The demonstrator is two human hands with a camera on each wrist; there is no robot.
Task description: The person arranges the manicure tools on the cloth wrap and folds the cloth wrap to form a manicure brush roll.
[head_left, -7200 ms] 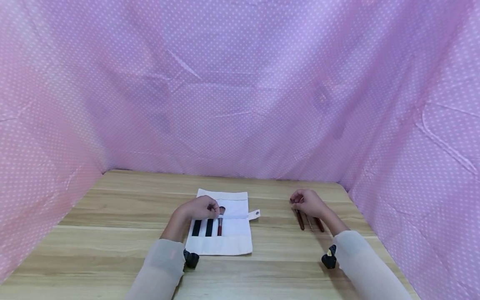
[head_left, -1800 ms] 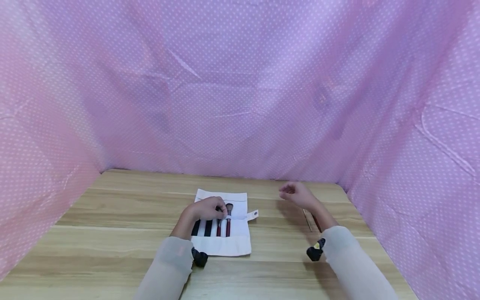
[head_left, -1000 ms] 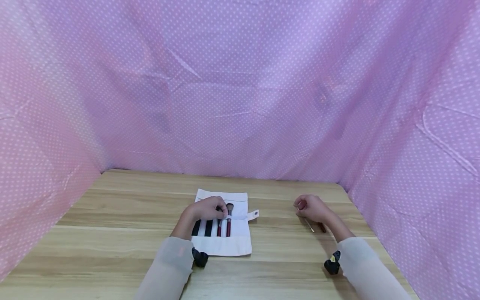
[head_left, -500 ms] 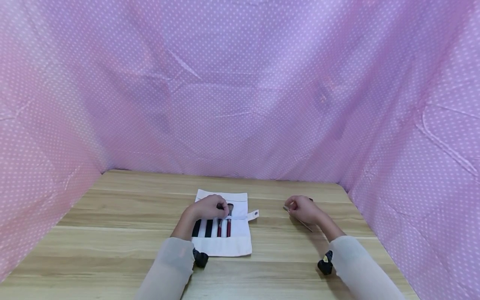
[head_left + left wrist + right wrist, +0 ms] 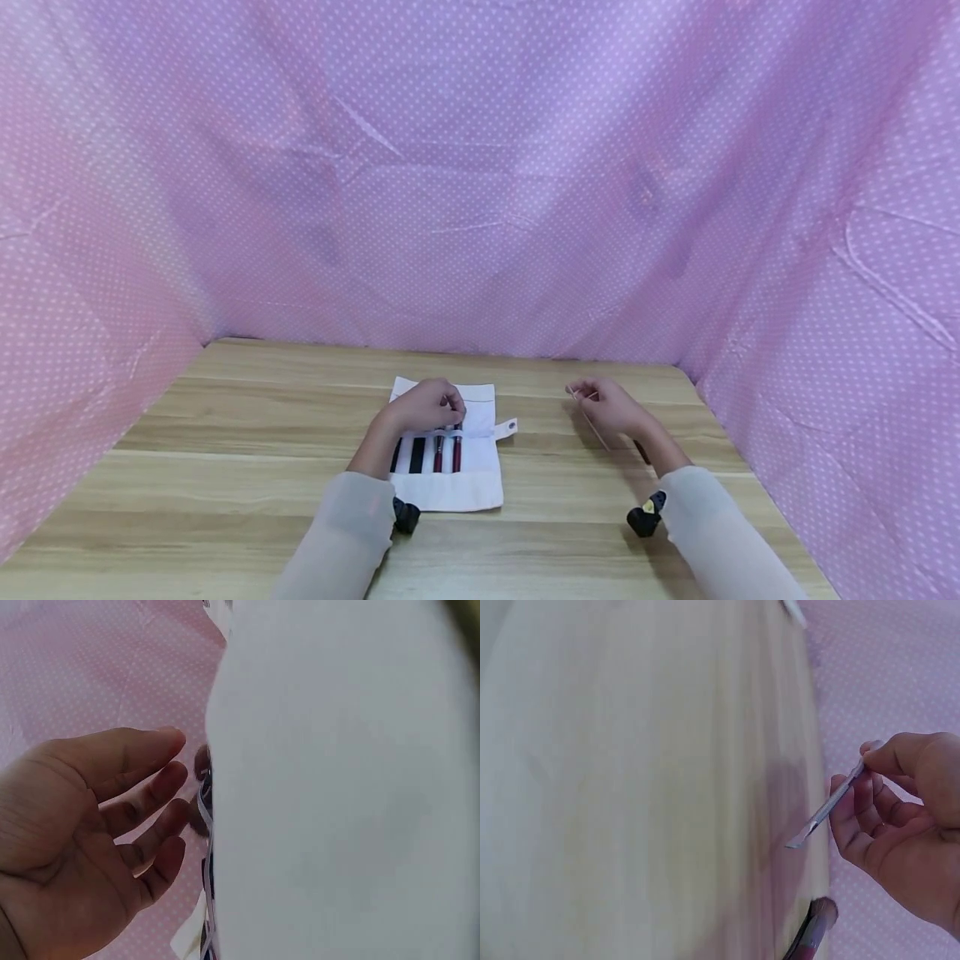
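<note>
A white cloth brush roll (image 5: 480, 492) lies unfolded on the table. Two makeup brushes with red handles (image 5: 457, 454) and two black strips (image 5: 417, 457) sit in it. My left hand (image 5: 427, 406) hovers over its upper part, fingers loosely curved; in the left wrist view the hand (image 5: 82, 832) holds nothing and is beside the bristle tips (image 5: 201, 761). Farther right, my right hand (image 5: 611, 408) pinches a thin metal cuticle pusher (image 5: 829, 806) between thumb and fingers, raised above the table. Another brush (image 5: 814, 930) lies below that hand, mostly hidden by the forearm in the head view.
The wooden table (image 5: 225, 467) reaches back to a pink dotted curtain (image 5: 480, 208) that hangs behind and at both sides. A snap tab (image 5: 506, 429) sticks out from the roll's right edge. Each wrist carries a small black camera (image 5: 645, 515).
A second red brush has come into the roll. My right hand returned to the loose tools, took up the cuticle pusher and raised it. The left hand shifted slightly up and right.
</note>
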